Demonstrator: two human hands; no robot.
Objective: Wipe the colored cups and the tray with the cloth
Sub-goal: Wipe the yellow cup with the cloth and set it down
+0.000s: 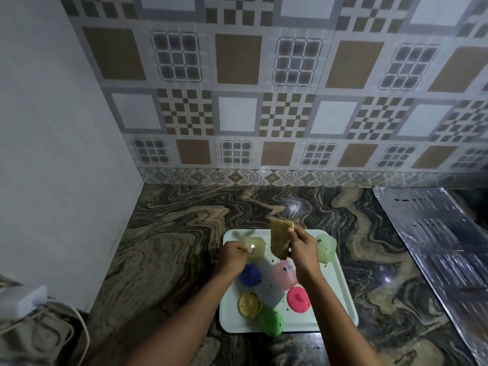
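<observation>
A white tray (340, 289) lies on the marbled counter with several upturned colored cups on it. My left hand (232, 256) grips a pale yellow cup (257, 245) at the tray's far left. My right hand (301, 247) pinches a tan cloth (280, 239), which hangs above the tray's middle. A pale green cup (327, 248) sits at the far right. A blue cup (250, 274), a light pink cup (284, 273), a bright pink cup (298, 299), a yellow cup (249, 305) and a green cup (271, 322) stand nearer me. Crumbs dot the tray.
The dark swirled counter (171, 247) meets a patterned tile wall (264, 101) at the back. A shiny foil-covered sheet (435, 247) lies at the right. A white box with cables (23, 302) sits at the lower left, beside a plain wall.
</observation>
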